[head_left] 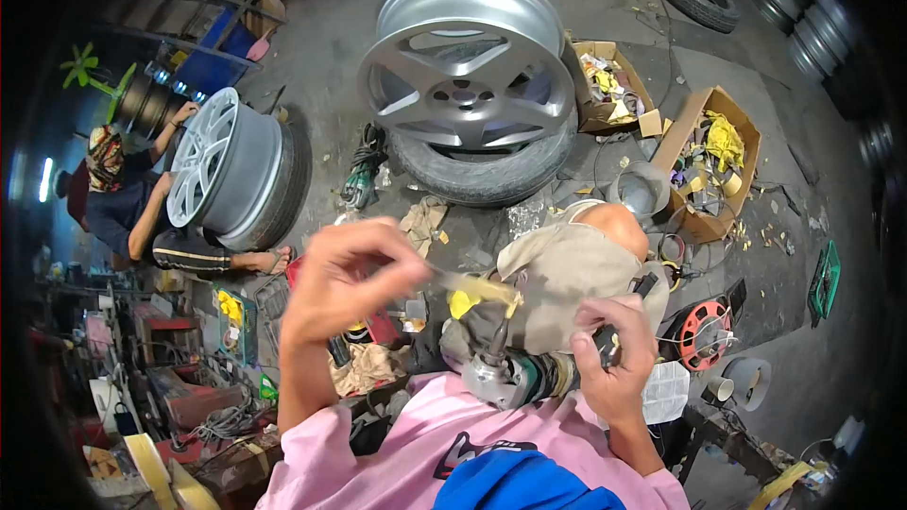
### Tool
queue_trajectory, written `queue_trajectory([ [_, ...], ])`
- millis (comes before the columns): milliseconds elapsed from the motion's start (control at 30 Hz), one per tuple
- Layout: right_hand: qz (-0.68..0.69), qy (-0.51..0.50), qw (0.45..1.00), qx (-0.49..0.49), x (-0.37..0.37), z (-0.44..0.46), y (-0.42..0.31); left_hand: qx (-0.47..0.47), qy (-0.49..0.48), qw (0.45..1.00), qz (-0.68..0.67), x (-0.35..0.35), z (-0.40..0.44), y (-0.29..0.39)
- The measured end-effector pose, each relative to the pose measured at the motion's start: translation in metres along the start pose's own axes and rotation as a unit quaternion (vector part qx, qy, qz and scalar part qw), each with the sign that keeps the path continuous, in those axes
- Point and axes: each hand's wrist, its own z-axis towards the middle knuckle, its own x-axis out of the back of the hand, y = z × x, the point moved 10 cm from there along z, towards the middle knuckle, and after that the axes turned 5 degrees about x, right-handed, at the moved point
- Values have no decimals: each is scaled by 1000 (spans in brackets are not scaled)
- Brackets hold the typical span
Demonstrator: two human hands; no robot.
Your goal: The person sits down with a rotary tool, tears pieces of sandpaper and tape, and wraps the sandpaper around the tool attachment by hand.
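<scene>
Yellow strip, blurred, slants from the left hand's pinched fingertips to the spindle tip of a power grinder below and between both hands. The right hand's fingers curl beside it, gapped at the thumb; whether they hold anything, I cannot tell. Strip and spindle appear to meet, but the joining looks unfinished. Shirt print below the fingers and a printed sheet by the right fingers are unreadable.

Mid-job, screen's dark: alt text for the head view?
Left hand pinches a blurred strip near a power tool at the lap; right hand is curled nearby. Ahead, a silver wheel rim rests on a tire; a co-worker at left touches another rim.
</scene>
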Motion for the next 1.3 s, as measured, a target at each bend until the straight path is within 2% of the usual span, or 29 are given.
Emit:
queue_trajectory([
  [67,-31,0,999,23,22,6,-22,-112,-111,980,123,-63,12,44],
  [133,-75,-30,995,58,32,6,-38,-143,-181,966,117,-116,20,56],
  [167,-78,-22,995,57,38,1,-37,-107,-226,961,121,-140,23,56],
  [300,-56,-67,996,-17,39,-24,-16,-148,-297,929,164,-196,29,61],
  [367,-51,-43,997,-35,43,-34,-5,-159,-285,930,166,-203,38,59],
  [400,-45,-22,998,-43,48,-38,0,-189,-232,942,151,-192,45,64],
  [467,-52,-19,997,-60,50,-41,6,-67,-153,975,148,-162,63,41],
  [533,-8,-15,992,-126,45,-47,25,37,-103,992,67,-136,73,5],
  [600,19,-33,986,-160,37,-51,36,70,-100,991,58,-126,73,-19],
  [700,28,-74,981,-176,20,-55,52,135,-193,972,13,-141,67,-66],
  [733,11,-99,981,-166,13,-50,51,135,-190,972,12,-142,68,-75],
  [833,-14,-120,983,-141,-4,-38,48,220,-202,947,-116,-146,66,-102],
  [933,-23,-103,987,-118,-11,-21,41,232,-188,948,-112,-148,69,-112],
  [1100,-79,-98,987,-98,-14,-6,36,217,-234,940,-120,-164,67,-119],
  [1167,-75,-87,989,-94,-16,-4,35,206,-192,957,-66,-157,68,-114],
  [1300,-80,-76,990,-90,-18,-1,37,199,-153,966,-66,-155,61,-103],
])
